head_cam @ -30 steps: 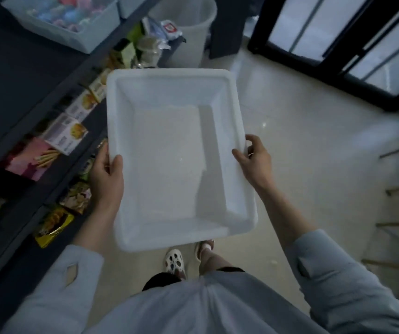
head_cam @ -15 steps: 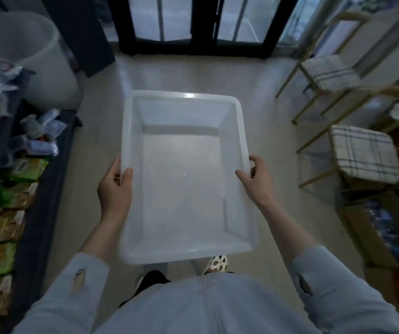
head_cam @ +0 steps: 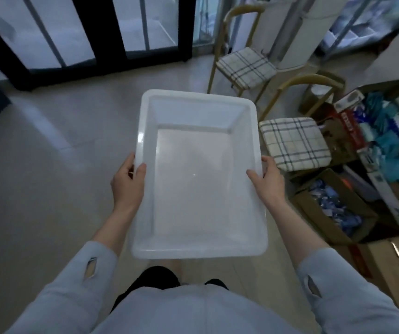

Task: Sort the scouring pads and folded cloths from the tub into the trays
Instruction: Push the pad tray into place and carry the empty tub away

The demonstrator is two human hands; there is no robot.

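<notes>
A white plastic tub point(head_cam: 193, 97) is held level in front of my body, above the floor. Nothing lies inside it. My left hand point(head_cam: 127, 183) grips its left rim, thumb over the edge. My right hand point(head_cam: 267, 179) grips the right rim the same way. No scouring pads, folded cloths or trays are in view.
Two wooden chairs with checked cushions point(head_cam: 295, 143) stand to the right. Open cardboard boxes point(head_cam: 333, 210) with blue packets crowd the right side. Black-framed glass doors point(head_cam: 97, 32) fill the back. The pale tiled floor point(head_cam: 49, 153) lies to the left.
I have turned right with the tub in both hands: the dark snack shelves on the left have left the view, and the chairs and boxes have come in at the right.
</notes>
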